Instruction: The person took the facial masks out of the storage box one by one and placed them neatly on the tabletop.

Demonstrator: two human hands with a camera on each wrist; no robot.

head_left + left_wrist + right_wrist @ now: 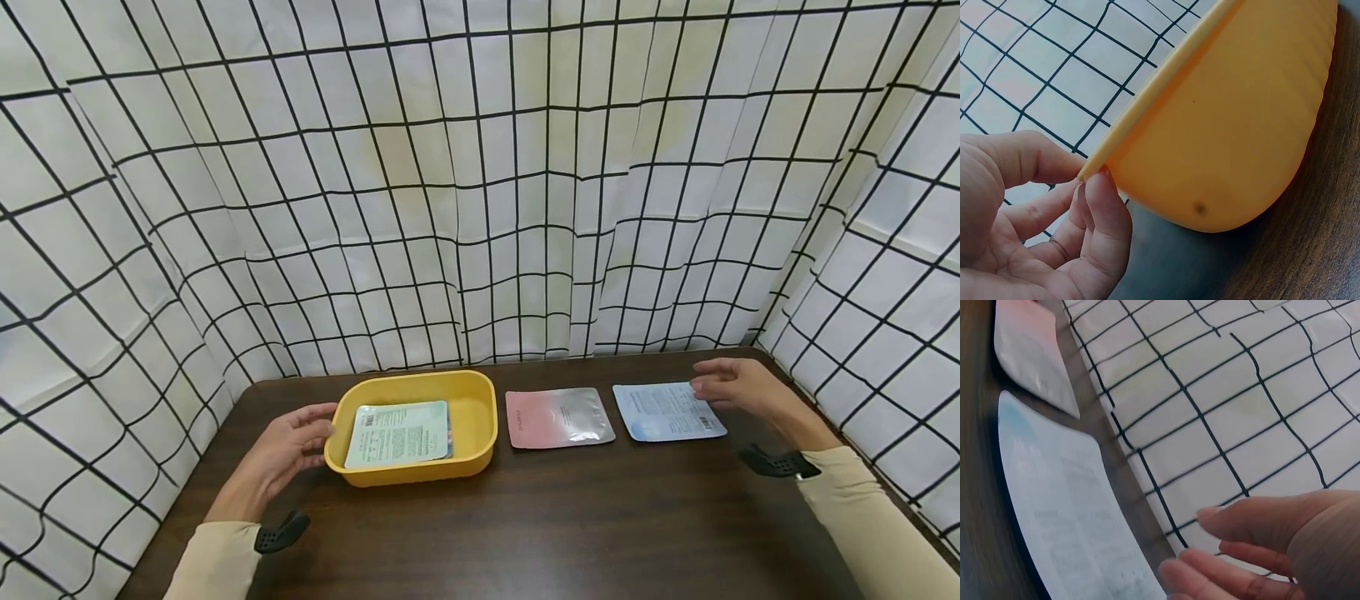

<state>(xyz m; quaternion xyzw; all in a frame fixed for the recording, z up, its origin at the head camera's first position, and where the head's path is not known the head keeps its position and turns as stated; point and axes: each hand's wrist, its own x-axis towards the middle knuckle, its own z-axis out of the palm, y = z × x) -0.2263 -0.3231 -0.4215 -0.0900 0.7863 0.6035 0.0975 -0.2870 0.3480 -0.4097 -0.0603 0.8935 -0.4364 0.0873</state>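
Observation:
My left hand (294,442) pinches the rim of a yellow plastic tray (474,417) at its left end. Up close in the left wrist view, thumb and fingertips meet on that rim (1141,103). Inside the tray lies a pale green sachet (397,435), partly covering another whose blue edge peeks out. At the right, my right hand (738,387) hovers with relaxed fingers over the far right corner of a light blue sachet (663,412). The right wrist view has the thumb and fingers apart, with nothing between them, beside the printed sachet (1066,494).
Between the tray and the blue sachet lies a pink and silver sachet (558,418), flat on the dark wooden table (540,525). White cloth with a black grid (495,208) walls the table at the back and both sides.

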